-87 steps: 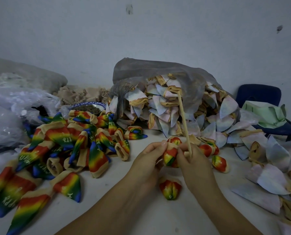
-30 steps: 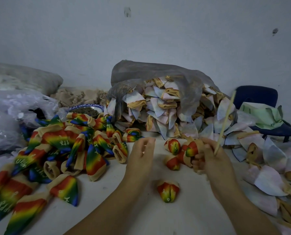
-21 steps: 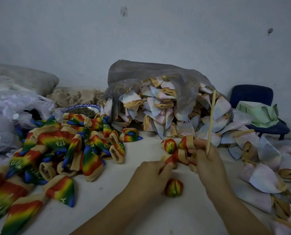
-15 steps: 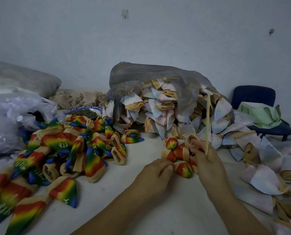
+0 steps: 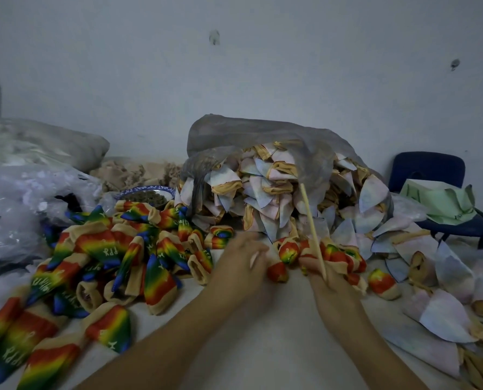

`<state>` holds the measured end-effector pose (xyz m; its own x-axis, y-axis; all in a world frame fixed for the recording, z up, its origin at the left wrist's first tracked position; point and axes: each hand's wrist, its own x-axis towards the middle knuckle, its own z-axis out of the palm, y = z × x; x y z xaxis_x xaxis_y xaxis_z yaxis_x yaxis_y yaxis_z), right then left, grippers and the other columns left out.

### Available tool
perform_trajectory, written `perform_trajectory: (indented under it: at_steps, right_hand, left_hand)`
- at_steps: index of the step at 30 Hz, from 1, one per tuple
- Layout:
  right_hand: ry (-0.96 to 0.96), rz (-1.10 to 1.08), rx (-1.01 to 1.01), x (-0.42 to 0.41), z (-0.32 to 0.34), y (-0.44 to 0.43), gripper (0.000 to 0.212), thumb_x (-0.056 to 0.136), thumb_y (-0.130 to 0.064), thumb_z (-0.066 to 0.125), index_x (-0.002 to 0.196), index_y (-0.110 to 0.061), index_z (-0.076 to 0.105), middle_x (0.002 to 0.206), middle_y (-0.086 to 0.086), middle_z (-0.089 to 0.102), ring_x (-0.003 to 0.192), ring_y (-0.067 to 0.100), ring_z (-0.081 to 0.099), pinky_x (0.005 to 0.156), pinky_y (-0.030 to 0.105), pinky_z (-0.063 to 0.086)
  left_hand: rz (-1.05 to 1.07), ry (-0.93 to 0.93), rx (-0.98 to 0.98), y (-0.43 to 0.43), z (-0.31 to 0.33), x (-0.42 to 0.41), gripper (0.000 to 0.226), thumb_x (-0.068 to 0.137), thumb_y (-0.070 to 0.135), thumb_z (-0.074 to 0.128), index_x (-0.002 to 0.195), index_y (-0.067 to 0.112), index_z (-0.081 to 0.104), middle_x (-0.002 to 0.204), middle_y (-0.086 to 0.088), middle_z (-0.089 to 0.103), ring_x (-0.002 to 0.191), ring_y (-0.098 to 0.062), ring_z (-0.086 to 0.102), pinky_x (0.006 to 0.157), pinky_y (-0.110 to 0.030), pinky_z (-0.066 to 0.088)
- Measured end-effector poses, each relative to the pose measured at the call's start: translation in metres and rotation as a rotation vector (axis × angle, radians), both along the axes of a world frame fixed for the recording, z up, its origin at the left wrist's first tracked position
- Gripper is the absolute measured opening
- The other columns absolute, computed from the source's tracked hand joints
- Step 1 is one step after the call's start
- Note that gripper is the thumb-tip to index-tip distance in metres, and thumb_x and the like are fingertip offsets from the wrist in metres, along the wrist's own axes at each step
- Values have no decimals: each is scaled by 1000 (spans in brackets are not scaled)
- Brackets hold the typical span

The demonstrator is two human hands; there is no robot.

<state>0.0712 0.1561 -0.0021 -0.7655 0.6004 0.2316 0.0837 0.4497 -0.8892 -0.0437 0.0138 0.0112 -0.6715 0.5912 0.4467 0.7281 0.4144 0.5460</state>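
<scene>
left hand [image 5: 241,266]: motion-blurred; fingertips at a small rainbow bundle [image 5: 276,273] on the table; whether they grip it or only touch it cannot be told.
right hand [image 5: 333,291]: fingers curled round a stick [image 5: 310,226], with beige cloth bunched at the knuckles.
stick: thin, pale wood; lower end in the right hand, upper end leaning left and away, crossing the front of the bag.
small rainbow bundle: red and orange, lying between the two hands, just beside the fingers of the right hand.
other bundles [image 5: 341,254]: same kind, clustered just beyond the right hand; one more [image 5: 382,280] lies apart to the right.
table [image 5: 262,356]: pale top; carries everything below except the chair.
rainbow socks [image 5: 102,249]: loose heap on the left; beige cuffs, white lettering.
bag [image 5: 262,133]: grey see-through plastic, on its side at centre back, mouth toward the camera.
pale cloth pieces [image 5: 372,192]: beige-edged, filling the bag and spilling to the right edge of the table.
bowl [image 5: 146,192]: blue-patterned rim, dark contents; behind the rainbow socks.
plastic wrap [image 5: 23,198]: crumpled, clear, far left.
chair [image 5: 428,170]: dark blue, by the wall at right; green cloth [image 5: 443,202] on its seat.
</scene>
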Motion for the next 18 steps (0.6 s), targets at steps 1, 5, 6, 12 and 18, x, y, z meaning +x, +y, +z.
perform_trajectory:
  at_steps: [1, 5, 6, 12, 18]
  right_hand:
    - [12, -8, -11, 1, 0, 1, 25, 99, -15, 46, 109, -31, 62, 89, -23, 53, 79, -3, 55, 63, -2, 39]
    - [65, -37, -17, 0, 0, 0, 26, 97, -9, 46, 105, -28, 62, 78, -3, 58, 54, 8, 50, 46, 8, 39]
    - [69, -44, 3, 0, -1, 0, 26, 96, -9, 46, 102, -29, 62, 76, 0, 59, 50, 6, 46, 42, 9, 35]
    - [118, -52, 6, -1, -4, 2, 25, 96, -11, 46, 88, -30, 61, 82, 1, 64, 73, 12, 59, 57, 17, 41]
    - [223, -67, -97, -2, -2, 2, 26, 98, -10, 42, 96, -25, 63, 87, 2, 64, 77, 14, 61, 69, 30, 50]
  left_hand:
    - [39, 117, -7, 0, 9, -11, 28, 101, 22, 49, 123, 18, 66, 148, -3, 41, 138, -18, 34, 112, -32, 32]
    - [278, 421, -217, 11, 46, -62, 38, 102, 29, 41, 136, 16, 55, 162, -13, 20, 150, -31, 9, 122, -46, 13]
    - [324, 446, -286, 14, 53, -73, 42, 102, 29, 39, 141, 15, 49, 163, -14, 14, 151, -32, 3, 122, -46, 6]
    - [360, 465, -586, 21, 73, -103, 50, 98, 28, 40, 145, 12, 42, 157, -11, 31, 152, -31, -3, 121, -46, 4]
    - [275, 383, -25, 11, 93, -65, 39, 104, 19, 40, 139, 7, 50, 149, -9, 44, 146, -27, 24, 119, -39, 22]
